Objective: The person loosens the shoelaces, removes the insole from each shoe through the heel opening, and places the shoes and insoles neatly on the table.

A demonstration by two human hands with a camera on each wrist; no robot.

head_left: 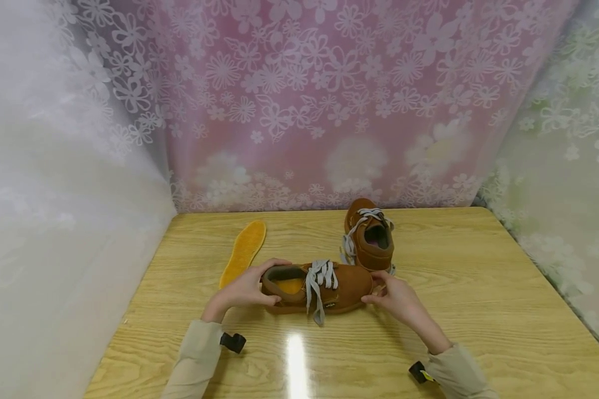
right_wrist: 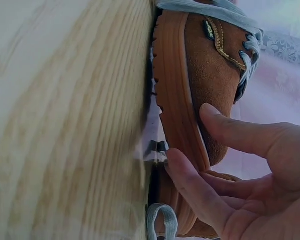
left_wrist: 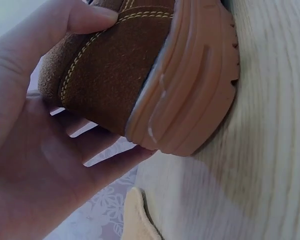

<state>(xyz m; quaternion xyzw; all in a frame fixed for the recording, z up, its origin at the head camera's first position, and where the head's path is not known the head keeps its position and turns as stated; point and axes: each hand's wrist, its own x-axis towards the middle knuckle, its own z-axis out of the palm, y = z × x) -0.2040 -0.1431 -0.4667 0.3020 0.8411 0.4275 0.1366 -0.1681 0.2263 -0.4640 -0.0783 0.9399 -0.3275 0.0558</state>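
A brown suede shoe (head_left: 349, 285) with grey laces (head_left: 321, 280) lies lengthwise between my hands, sole on the table, toe to the right. Inside its opening shows a yellow insole (head_left: 290, 285). My left hand (head_left: 247, 286) grips the heel, thumb on the near side and fingers round the back; the left wrist view shows its thumb (left_wrist: 92, 19) on the stitched suede. My right hand (head_left: 396, 299) holds the toe, with its thumb (right_wrist: 225, 125) on the upper and a finger against the rubber sole (right_wrist: 175, 75).
A second brown shoe (head_left: 371, 238) stands behind the first, toe toward the back, its laces loose. A loose yellow insole (head_left: 243, 252) lies on the wooden table (head_left: 459, 260) at the back left. Flowered curtains (head_left: 319, 111) hang at the back and sides.
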